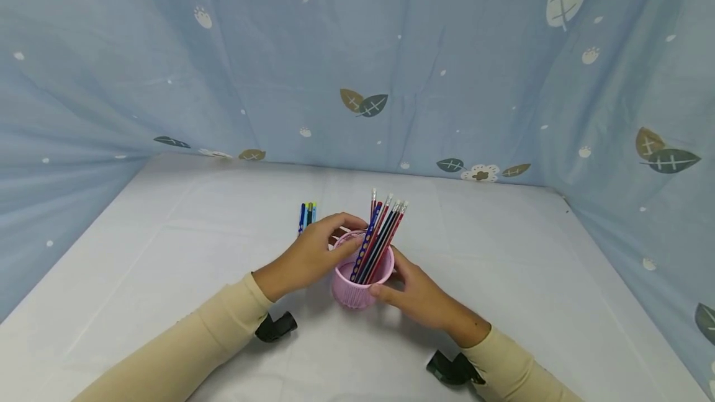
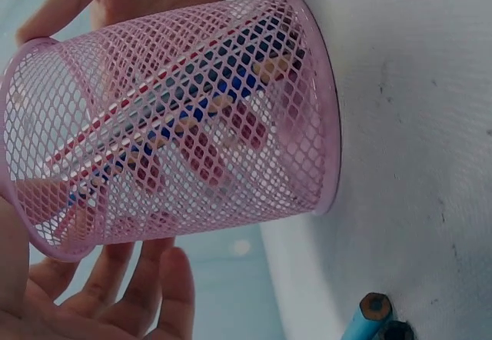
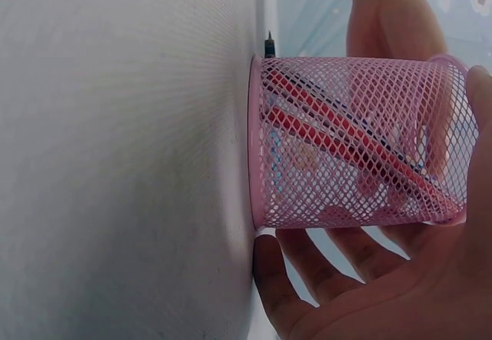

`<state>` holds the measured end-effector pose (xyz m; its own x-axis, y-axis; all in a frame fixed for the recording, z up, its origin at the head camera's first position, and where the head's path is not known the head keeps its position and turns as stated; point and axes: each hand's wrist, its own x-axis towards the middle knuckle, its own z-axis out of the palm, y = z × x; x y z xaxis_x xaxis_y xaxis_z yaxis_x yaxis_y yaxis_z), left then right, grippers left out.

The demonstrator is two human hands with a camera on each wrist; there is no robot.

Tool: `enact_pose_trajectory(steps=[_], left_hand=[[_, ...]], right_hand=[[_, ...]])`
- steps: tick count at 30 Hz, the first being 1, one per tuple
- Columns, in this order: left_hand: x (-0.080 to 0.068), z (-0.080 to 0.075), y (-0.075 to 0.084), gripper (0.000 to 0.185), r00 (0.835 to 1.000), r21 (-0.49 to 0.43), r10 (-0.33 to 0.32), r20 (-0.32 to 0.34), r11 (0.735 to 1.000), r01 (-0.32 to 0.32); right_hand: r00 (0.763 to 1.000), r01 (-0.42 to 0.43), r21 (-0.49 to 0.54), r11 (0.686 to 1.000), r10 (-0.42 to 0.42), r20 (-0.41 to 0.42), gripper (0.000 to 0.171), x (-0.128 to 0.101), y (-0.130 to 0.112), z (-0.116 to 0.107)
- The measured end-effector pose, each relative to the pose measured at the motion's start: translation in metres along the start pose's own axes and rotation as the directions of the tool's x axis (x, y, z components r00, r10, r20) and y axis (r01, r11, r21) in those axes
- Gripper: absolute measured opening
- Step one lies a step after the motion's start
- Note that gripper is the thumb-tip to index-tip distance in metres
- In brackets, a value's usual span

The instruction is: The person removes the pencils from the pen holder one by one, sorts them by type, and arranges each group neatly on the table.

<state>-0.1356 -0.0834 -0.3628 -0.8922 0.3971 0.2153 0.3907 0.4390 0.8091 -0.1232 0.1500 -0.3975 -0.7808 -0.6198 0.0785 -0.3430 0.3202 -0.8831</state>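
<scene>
A pink mesh cup [image 1: 357, 293] stands upright on the white table [image 1: 167, 265] with several pencils [image 1: 382, 231] leaning in it, erasers up. My left hand [image 1: 335, 237] curls round the cup's far left rim. My right hand [image 1: 393, 278] wraps its near right side, thumb on the front wall. In the left wrist view the cup [image 2: 254, 86] fills the frame, with my left hand's fingers [image 2: 146, 286] beside it. The right wrist view shows the cup [image 3: 338, 194] and red pencils [image 3: 338, 128] over my right hand's fingers [image 3: 346, 255].
A few loose pencils [image 1: 307, 214] lie on the table just behind my left hand; one blue tip [image 2: 369, 313] shows in the left wrist view. A blue leaf-print cloth [image 1: 357, 48] walls the table at the back and both sides.
</scene>
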Motion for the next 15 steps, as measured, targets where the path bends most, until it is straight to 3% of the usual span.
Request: enact_pose_trajectory(steps=[9,15], left_hand=[[-0.0010,0.0016,0.0001,0.032,0.997,-0.036,-0.063,0.049,0.997,0.065],[-0.0021,0.0016,0.0008,0.033,0.999,-0.054,-0.028,0.034,0.998,0.030]], right_hand=[[1.000,-0.015,0.004,1.000,0.015,0.009,0.073,-0.0003,0.0028,0.0003],[1.000,-0.003,0.012,1.000,0.003,0.009,0.072,-0.0001,0.0036,0.0004]])
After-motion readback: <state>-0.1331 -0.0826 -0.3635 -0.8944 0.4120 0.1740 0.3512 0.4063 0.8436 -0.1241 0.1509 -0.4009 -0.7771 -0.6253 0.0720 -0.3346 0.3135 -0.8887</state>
